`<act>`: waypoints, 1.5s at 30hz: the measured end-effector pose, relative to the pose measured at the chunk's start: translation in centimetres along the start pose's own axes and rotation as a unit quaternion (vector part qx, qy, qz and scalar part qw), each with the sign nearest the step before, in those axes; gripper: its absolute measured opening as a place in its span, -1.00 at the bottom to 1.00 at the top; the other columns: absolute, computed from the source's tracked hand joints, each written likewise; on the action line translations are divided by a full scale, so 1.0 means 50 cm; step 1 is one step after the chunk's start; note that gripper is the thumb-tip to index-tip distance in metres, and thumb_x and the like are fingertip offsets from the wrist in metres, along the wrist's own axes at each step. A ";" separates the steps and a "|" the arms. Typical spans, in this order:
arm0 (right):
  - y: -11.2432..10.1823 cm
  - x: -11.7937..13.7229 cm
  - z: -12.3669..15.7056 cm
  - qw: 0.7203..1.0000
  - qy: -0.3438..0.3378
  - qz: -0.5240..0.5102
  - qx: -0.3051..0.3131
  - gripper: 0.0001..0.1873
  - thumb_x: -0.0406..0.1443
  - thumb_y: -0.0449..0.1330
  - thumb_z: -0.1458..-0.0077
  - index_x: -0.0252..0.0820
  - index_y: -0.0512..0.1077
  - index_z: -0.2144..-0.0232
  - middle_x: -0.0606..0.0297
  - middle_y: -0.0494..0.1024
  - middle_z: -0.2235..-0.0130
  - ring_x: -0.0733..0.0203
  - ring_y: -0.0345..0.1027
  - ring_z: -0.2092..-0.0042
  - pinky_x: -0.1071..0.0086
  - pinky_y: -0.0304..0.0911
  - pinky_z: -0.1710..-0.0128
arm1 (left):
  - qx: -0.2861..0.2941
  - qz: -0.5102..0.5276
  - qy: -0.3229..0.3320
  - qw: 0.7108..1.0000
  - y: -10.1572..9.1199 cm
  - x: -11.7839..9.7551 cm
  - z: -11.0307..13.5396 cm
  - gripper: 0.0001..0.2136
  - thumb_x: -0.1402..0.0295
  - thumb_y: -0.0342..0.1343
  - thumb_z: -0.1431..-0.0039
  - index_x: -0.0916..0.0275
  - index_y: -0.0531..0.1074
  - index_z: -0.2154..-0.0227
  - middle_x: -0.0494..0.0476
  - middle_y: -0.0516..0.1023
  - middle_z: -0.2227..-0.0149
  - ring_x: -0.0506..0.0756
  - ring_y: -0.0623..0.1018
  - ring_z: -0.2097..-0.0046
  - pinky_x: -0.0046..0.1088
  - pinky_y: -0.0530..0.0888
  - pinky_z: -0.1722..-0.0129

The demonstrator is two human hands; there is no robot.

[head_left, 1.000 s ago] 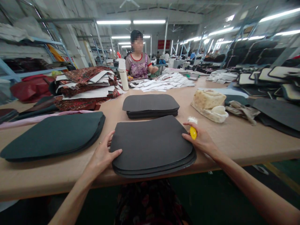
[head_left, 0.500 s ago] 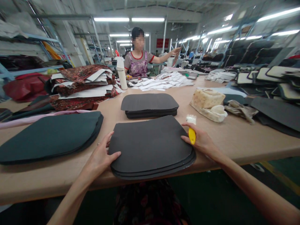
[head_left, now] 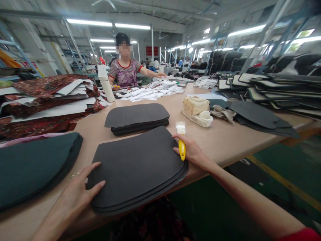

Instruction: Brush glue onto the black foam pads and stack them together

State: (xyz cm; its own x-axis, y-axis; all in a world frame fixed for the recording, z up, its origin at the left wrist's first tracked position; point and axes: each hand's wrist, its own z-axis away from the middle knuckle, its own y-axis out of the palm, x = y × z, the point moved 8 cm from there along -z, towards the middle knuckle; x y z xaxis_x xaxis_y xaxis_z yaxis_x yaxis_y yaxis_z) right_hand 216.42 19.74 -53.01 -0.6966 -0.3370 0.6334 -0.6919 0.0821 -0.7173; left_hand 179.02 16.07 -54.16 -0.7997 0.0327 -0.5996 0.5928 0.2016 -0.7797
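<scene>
A stack of dark grey panels (head_left: 135,167) with rounded near corners lies at the table's front edge. At its left side is my left hand (head_left: 77,190), fingers spread, with thumb and index finger at the edge of the top panel. My right hand (head_left: 192,150) rests against the stack's right side and holds a paintbrush (head_left: 182,149) with a yellow handle. The brush's whitened bristles point away from me, above the table. Behind this stack sits a second stack of dark panels (head_left: 137,115). The right hand's lower fingers are partly hidden.
Dark green panels (head_left: 32,164) are piled at left, below patterned red pieces (head_left: 50,90). A stained, pale crusted container (head_left: 197,107) stands at right beside a crumpled cloth (head_left: 223,113). Across the table a person (head_left: 125,68) stands behind white strips (head_left: 155,90). A pale bottle (head_left: 106,83) stands nearby.
The view has turned right, so everything sits further left. My left hand has slid nearer along the stack's left side. The brush stays in my right hand. The other person's outstretched arm has lowered.
</scene>
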 end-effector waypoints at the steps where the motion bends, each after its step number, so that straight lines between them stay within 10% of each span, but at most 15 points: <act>1: -0.001 0.000 0.001 1.000 0.001 -0.004 0.000 -0.60 -0.30 0.14 0.02 -0.16 0.27 0.07 0.33 0.39 0.42 0.23 0.23 0.46 0.39 0.12 0.44 | 0.006 0.001 -0.004 1.000 0.001 0.002 -0.002 -0.50 0.03 0.11 0.20 0.07 0.40 0.13 0.15 0.46 0.05 0.31 0.46 0.07 -0.15 0.47 0.15; 22: -0.011 -0.008 0.010 0.998 0.006 -0.053 -0.023 -0.59 -0.36 0.15 0.03 -0.15 0.29 0.07 0.37 0.37 0.42 0.31 0.17 0.48 0.42 0.07 0.45 | 0.091 -0.039 -0.025 0.995 0.012 0.003 -0.025 -0.34 -0.08 0.06 0.23 0.23 0.40 0.07 0.27 0.42 0.02 0.33 0.41 -0.03 -0.08 0.41 -0.01; 45: -0.010 -0.005 0.008 1.000 -0.016 -0.023 -0.004 -0.63 -0.38 0.13 0.02 -0.14 0.27 0.10 0.38 0.35 0.42 0.31 0.18 0.46 0.44 0.08 0.45 | 0.056 -0.099 -0.002 0.993 0.003 -0.022 -0.027 -0.37 -0.04 0.04 0.26 0.27 0.45 0.13 0.31 0.47 0.06 0.33 0.43 0.01 -0.11 0.36 -0.02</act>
State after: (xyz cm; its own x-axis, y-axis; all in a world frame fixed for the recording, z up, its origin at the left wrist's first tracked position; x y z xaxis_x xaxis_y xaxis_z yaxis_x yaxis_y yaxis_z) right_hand 217.01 19.40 -52.95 -0.6579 -0.3706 0.6556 -0.7243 0.0730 -0.6856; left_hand 179.85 17.38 -53.38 -0.9018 -0.0010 -0.4321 0.4302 0.0926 -0.8980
